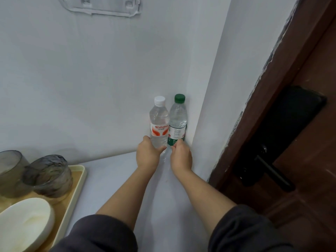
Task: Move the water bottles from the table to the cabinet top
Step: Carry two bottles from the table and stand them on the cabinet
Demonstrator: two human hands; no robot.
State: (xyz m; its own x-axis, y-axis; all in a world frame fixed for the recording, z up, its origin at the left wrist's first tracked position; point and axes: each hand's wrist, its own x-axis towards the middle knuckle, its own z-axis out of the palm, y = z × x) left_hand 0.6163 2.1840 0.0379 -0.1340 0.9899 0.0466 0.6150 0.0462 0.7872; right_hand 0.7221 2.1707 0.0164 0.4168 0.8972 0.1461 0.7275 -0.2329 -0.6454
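Two clear water bottles stand upright side by side in the far corner of a white surface (112,179), against the wall. The white-capped bottle (159,122) has a red and white label, and my left hand (148,155) grips its lower part. The green-capped bottle (178,120) has a green and white label and touches the right wall. My right hand (181,157) grips its base. The hands hide both bottle bottoms.
A beige tray (76,180) at the left holds two smoky glass jars (49,176) and a white bowl (25,220). A brown door (300,142) with a black lock and handle (272,171) stands at the right. A clear plastic fixture (103,6) hangs on the wall above.
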